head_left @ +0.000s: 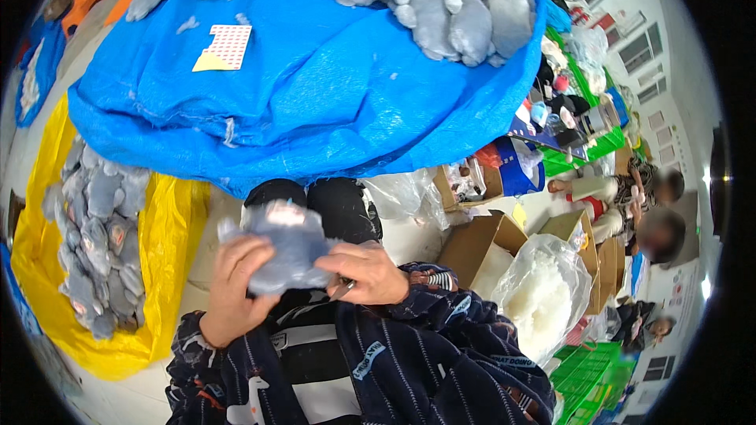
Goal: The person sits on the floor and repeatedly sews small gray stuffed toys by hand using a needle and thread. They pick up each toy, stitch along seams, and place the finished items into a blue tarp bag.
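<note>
The grey plush piece (285, 256) sits between your two hands, above your lap and in front of your chest. Your left hand (236, 283) has it from the left, with the fingers laid over its upper side and the thumb under its lower edge, so that the soft body is pinched between them. Your right hand (374, 275) meets its right edge, the fingers bent in and closed around a small metal tool (342, 290) whose tip points down and left, just below that edge. From the right fingers, the plush lies directly to the left; both hands are at it, so neither is nearer. Its long axis seems to run left to right, but blur and the steep view make that uncertain. A pale patch faces up on its far end.

Beyond your knees, the near edge of the blue sheet (315, 102) bounds the space ahead; a red-dotted card (230, 46) lies on it, and a grey plush pile (465, 12) lines its far side. On your left, the yellow bag (177, 256) stands open, well apart from your wrist. On your right, the cardboard box (468, 248) and clear bag of white stuffing (543, 299) limit sideways room beyond your elbow.
</note>
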A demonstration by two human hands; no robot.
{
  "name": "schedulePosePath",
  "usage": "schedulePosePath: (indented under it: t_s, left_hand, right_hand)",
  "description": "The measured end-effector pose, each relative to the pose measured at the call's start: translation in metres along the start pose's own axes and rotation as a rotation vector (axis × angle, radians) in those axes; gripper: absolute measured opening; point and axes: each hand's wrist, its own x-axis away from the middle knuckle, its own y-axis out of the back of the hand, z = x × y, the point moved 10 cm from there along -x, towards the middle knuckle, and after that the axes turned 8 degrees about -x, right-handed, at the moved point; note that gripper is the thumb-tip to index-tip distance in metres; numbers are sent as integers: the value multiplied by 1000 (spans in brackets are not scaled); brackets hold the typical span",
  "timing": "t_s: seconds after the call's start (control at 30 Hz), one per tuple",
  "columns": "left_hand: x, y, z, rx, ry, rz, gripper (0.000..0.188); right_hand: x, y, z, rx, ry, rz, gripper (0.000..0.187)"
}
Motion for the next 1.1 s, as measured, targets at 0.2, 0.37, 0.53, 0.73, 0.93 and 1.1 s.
schedulePosePath:
  t_s: [0.2,0.37,0.53,0.73,0.93,1.1]
  left_hand:
    - [37,47,43,-38,63,-93,24]
    - [156,232,124,-1005,573,-462,33]
    - [148,214,133,-765,614,-768,37]
    - [47,76,108,-497,353,-284,38]
    - [-36,-10,35,-123,-10,-76,25]
    - [-44,-36,20,250,-19,-25,21]
  right_hand:
    - [-45,8,24,-116,62,157,24]
    - [-102,193,-23,753,106,-473,25]
    - [-91,325,-113,1418,-351,-582,33]
    - [-85,361,-158,1476,-309,-483,27]
    - [-106,332,-149,1523,-299,-283,30]
    - [-94,386,-149,1501,-253,-426,23]
